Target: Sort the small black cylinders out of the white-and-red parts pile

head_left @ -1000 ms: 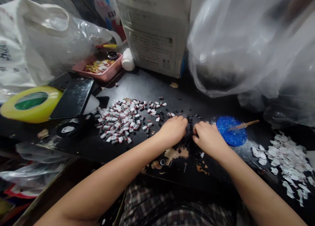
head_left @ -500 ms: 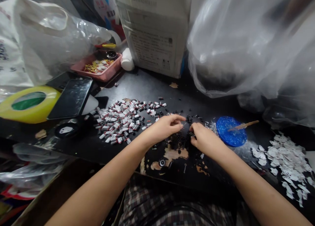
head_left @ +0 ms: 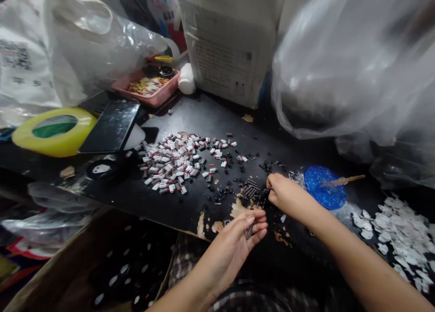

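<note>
My left hand (head_left: 242,236) is turned palm up near the table's front edge, its fingers curled around a thin dark metal pin (head_left: 249,231). My right hand (head_left: 288,193) is closed in a pinch just above the table, to the right of a cluster of dark ribbed pins (head_left: 250,188) that look like screws or springs. Whatever lies between its fingertips is hidden. Small black rings (head_left: 222,194) are scattered left of the pins. Farther left spreads a heap of small white-and-grey cylinders with red edges (head_left: 173,162).
A blue lid-like dish (head_left: 321,183) with a brown stick (head_left: 343,180) sits right of my right hand. White flat pieces (head_left: 401,230) lie far right. Yellow tape (head_left: 81,126), a phone (head_left: 110,126) and a pink tray (head_left: 154,99) stand left. A carton (head_left: 231,54) and plastic bag (head_left: 306,99) stand behind.
My left hand has come back toward me from above the small parts and turned palm up. My right hand stays beside the pins. The view has shifted slightly left.
</note>
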`<state>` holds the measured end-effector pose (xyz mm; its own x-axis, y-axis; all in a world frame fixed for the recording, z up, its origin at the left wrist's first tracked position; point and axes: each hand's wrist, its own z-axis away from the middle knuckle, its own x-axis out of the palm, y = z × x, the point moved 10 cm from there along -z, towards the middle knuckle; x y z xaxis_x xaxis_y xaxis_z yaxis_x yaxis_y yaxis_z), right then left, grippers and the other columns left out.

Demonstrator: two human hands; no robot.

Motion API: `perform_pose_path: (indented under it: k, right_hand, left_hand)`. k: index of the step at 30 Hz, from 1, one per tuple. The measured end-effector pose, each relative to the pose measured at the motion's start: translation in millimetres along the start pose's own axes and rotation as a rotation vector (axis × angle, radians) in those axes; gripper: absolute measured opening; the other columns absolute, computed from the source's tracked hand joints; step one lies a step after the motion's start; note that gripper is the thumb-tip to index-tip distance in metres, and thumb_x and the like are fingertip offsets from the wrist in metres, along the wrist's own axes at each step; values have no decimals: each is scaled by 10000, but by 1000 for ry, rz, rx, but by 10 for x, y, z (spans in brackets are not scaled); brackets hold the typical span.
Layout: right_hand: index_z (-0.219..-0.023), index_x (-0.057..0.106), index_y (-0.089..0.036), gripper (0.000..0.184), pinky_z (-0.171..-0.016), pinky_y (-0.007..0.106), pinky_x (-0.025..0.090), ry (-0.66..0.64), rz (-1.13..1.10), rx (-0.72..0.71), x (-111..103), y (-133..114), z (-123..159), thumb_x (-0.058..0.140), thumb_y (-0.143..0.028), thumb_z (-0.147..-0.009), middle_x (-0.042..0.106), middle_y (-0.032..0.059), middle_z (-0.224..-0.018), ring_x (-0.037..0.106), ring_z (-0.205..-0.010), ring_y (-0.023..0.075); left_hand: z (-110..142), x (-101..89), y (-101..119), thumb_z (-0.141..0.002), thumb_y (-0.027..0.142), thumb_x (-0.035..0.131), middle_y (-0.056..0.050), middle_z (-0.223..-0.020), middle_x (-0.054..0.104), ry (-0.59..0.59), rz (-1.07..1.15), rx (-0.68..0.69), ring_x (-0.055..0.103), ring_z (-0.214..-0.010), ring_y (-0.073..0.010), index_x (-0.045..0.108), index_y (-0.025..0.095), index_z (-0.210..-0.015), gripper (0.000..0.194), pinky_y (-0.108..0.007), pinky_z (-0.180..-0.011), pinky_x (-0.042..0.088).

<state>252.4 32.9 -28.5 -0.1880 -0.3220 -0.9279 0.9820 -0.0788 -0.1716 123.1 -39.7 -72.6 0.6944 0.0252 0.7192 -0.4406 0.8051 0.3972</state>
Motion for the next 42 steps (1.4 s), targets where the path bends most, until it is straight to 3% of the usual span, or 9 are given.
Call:
perform_pose_path:
  k: [6,12,16,22,25,31,35,37,42]
  right_hand:
    - [-940,592,-145,196,-773,261,403,31,-84,-40,-22,52,2,510,-32,-803,626,77,-956,596,-862,181]
    - [-959,623,-229,125,-767,189,452,-47,-350,-227,-167,-363,297,573,-158,-870,657,-12,-963,616,-872,110]
    - [-884,638,-191,122,-792,238,435,86,-178,-84,-210,-156,206,522,-158,-904,628,29,-935,608,-866,144]
    - [-780,597,-165,60,-676,292,373,99,-28,16,-58,51,-4,559,-131,-812,585,45,-814,570,-707,181]
    - [-753,579,-175,60,-680,280,371,97,-60,-19,-110,-90,52,566,-145,-803,589,29,-786,568,-712,168]
    - [-882,632,-226,37,-753,219,436,2,-209,-302,-74,-610,199,610,-220,-854,644,-13,-898,607,-834,125]
    - [-1143,584,-152,279,-937,345,425,120,-123,-206,-84,-475,-7,589,-200,-869,595,111,-1143,552,-1084,220]
    - [-1180,564,-122,350,-969,388,406,115,-71,-185,-49,-455,-99,613,-187,-840,570,140,-1171,528,-1114,260]
    - [-1057,591,-116,217,-873,314,427,58,17,-169,-16,-545,-186,577,-140,-842,594,120,-1062,577,-978,238]
  left_hand:
    - [-99,-32,-72,-918,154,537,-133,-1171,681,81,109,25,631,-1060,-184,735,118,-1021,226,-283,-967,496]
    - [-188,45,-83,-971,240,458,-107,-1110,707,77,245,-2,656,-1018,-166,740,137,-979,300,-279,-941,521]
    - [-137,1,-137,-941,180,500,-120,-1083,713,98,245,-21,679,-980,-185,742,105,-946,254,-290,-940,530]
    - [-38,-110,-138,-939,173,510,-155,-1239,661,153,199,-73,632,-1133,-213,706,101,-1062,243,-282,-975,518]
    - [-56,-163,-13,-935,152,513,-151,-1254,655,171,221,-9,615,-1164,-219,708,92,-1052,235,-292,-1012,499]
    - [-116,-157,112,-965,221,471,-129,-1257,655,99,226,48,574,-1216,-222,725,113,-1022,282,-323,-1040,481]
    - [-75,-227,91,-953,186,480,-149,-1260,652,165,244,29,613,-1170,-224,723,98,-1025,269,-315,-1036,488]
    - [-38,-270,106,-939,172,501,-162,-1266,646,203,253,34,625,-1155,-230,715,88,-1033,248,-313,-1027,500]
    - [-4,-359,219,-924,125,505,-174,-1262,646,282,279,97,632,-1145,-233,694,75,-1059,238,-295,-991,527]
